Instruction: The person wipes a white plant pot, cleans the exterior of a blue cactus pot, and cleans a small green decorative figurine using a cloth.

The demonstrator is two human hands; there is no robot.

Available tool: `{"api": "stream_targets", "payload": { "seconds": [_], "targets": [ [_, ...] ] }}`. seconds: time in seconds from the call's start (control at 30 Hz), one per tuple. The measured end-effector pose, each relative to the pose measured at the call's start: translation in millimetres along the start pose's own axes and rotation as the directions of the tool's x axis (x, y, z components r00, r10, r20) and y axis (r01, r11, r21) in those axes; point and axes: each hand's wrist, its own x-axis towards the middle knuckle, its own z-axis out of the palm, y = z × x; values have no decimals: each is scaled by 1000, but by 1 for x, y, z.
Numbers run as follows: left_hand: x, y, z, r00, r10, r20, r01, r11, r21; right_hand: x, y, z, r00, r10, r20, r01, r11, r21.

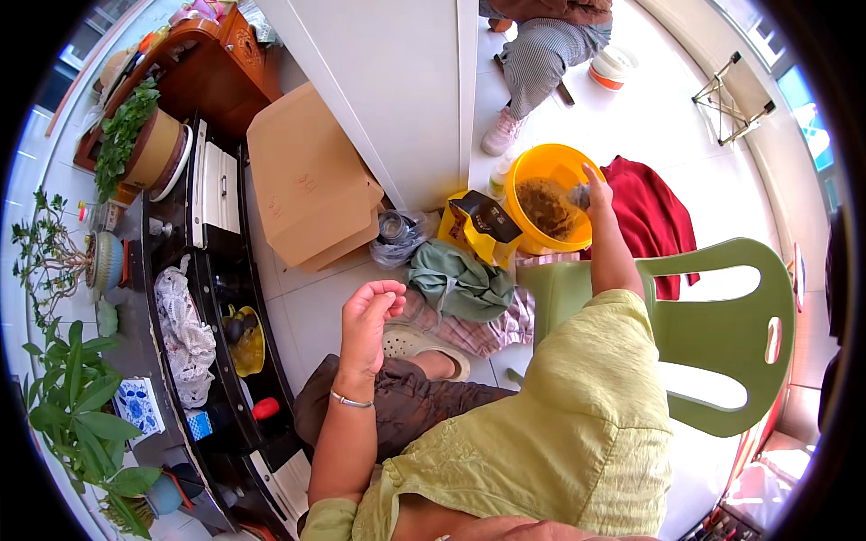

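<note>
My right hand (598, 195) is at the right rim of a yellow bucket (517, 220), gripping a small grey object (580, 196) whose kind I cannot make out. Inside the bucket lies a brown, crumbly or wet mass (547, 209). My left hand (371, 321) hangs above my knee, fingers curled in towards the thumb, with nothing visible in it. Against the bucket's left side stands a yellow and black plastic bag (482, 226). Nearer to me, a bundled green cloth (460, 280) rests on a checked cloth (504, 324).
A green plastic chair (724, 324) stands at right, near dark red fabric (653, 216). Flattened cardboard (314, 179) leans by a white panel (399, 88). Black cabinet shelves (233, 385) with potted plants (88, 406) line the left. Another person's striped leg (551, 61) shows beyond.
</note>
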Motion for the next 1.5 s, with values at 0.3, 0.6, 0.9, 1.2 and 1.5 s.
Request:
{"api": "stream_targets", "payload": {
  "seconds": [0.3, 0.6, 0.9, 1.2, 1.5],
  "targets": [
    [-4, 2, 5, 1000, 8, 20, -8, 1000, -12, -34, 1, -14, 991, 125, 49, -122, 990, -65],
    [-5, 5, 5, 998, 2, 68, 4, 997, -83, -56, -12, 11, 879, 187, 438, -438, 677, 591],
    [-9, 4, 2, 995, 57, 77, -52, 997, -65, -25, 8, 29, 928, -224, -298, 184, 970, -156],
    [-14, 1, -6, 997, 69, 46, -69, 998, -12, -51, 23, 24, 963, 128, 238, -168, 973, 155],
    [-13, 3, -4, 994, 70, 79, -70, 998, -4, -70, 15, 37, 916, 126, 381, -350, 713, 607]
  ]
}}
